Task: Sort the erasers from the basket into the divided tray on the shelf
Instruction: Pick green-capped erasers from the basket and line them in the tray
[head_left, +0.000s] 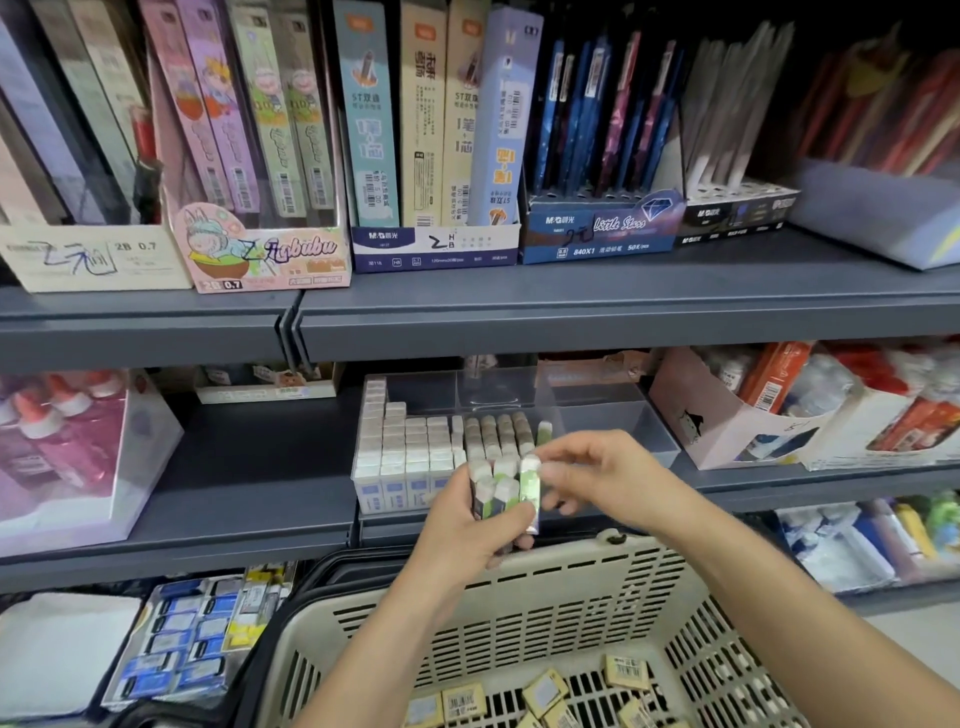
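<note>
Head view — landmark: clear plastic divided tray (613, 415) on the middle grey metal shelf (249, 467). Left compartment of the tray holds upright rows of white erasers with blue sleeves (405, 457); the next compartment to the right holds grey-topped erasers (498, 434); the right-hand compartments are bare. Directly in front of the tray, the left hand (467, 525) has its fingers clamped around a bundle of upright green-sleeved erasers (498, 491). Right hand (597, 478), touching the same bundle, has thumb and forefinger pinched on a single green-and-white eraser (531, 480) at the bundle's right edge. Below the tray, a beige slotted plastic basket (571, 587) sits beneath both forearms — flat yellow-wrapped erasers (545, 691) lie loose on its floor.
</note>
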